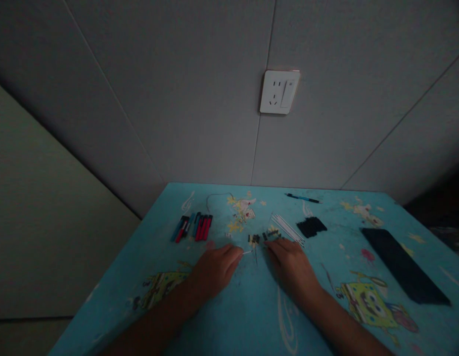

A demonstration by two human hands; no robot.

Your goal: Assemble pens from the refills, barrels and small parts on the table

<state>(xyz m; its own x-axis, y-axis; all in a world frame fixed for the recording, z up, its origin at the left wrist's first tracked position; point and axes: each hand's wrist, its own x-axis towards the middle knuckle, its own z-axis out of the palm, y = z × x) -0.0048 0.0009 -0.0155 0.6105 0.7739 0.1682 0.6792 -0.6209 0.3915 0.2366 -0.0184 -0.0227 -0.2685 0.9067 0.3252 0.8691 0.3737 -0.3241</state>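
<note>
My left hand [216, 267] rests on the blue cartoon-printed table [252, 316], fingers curled and pinching a thin white stick [247, 252] at its tip. Palm down to its right lies my right hand [291, 261], its fingertips on or beside small dark parts [268, 235]. Whether it grips one is hidden. A bundle of thin white sticks [288, 227] lies just beyond the right hand. More small dark pieces [253, 239] sit between the two hands.
Red, blue and black pen barrels [193, 227] lie in a row at the left. A black pile [311, 226], a pen [302, 198] and a dark flat slab [402, 264] lie to the right. A wall socket [279, 92] is above.
</note>
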